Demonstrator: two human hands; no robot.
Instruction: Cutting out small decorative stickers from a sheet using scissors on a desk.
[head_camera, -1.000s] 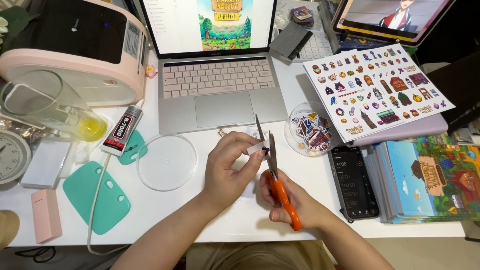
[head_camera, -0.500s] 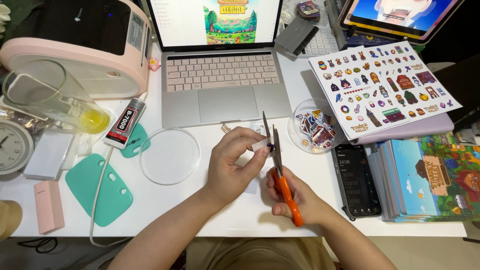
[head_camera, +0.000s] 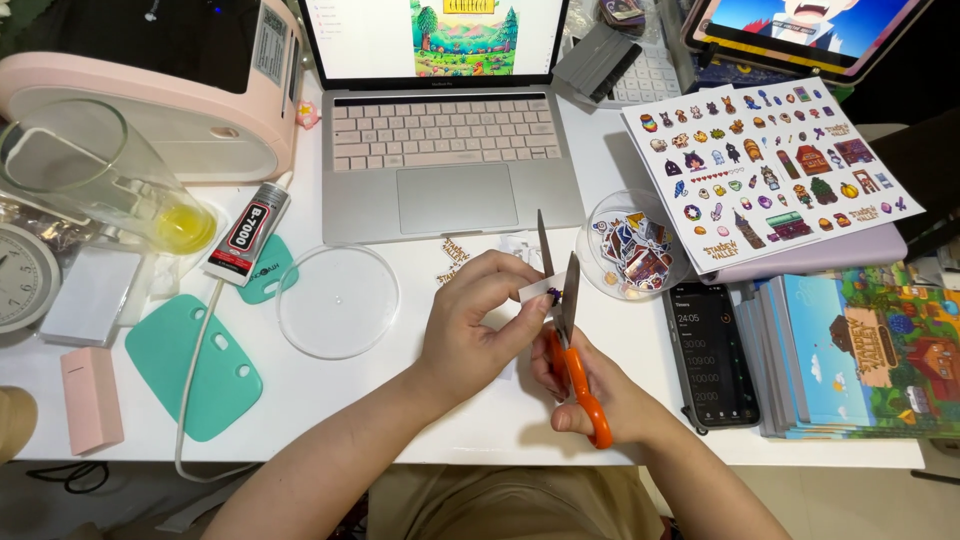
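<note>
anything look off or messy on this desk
Mostly tidy. One oddity: the glue tube lies on its side, partly on a teal mat, beside a cable. A few cut stickers lie loose by the laptop. The left hand holds a small paper scrap between the open blades of the scissors, held by the right hand.

Two bare forearms come up from the bottom edge, with no sleeves, cuffs or gloves showing anywhere along them. The left hand (head_camera: 470, 330) has no ring, watch or band on the fingers or wrist that show. The right hand (head_camera: 600, 390) is likewise plain, and its wrist is bare. The fingernails that can be seen are short and unpainted. Between the forearms, below the bench edge, lies olive-tan cloth over the lap.
</note>
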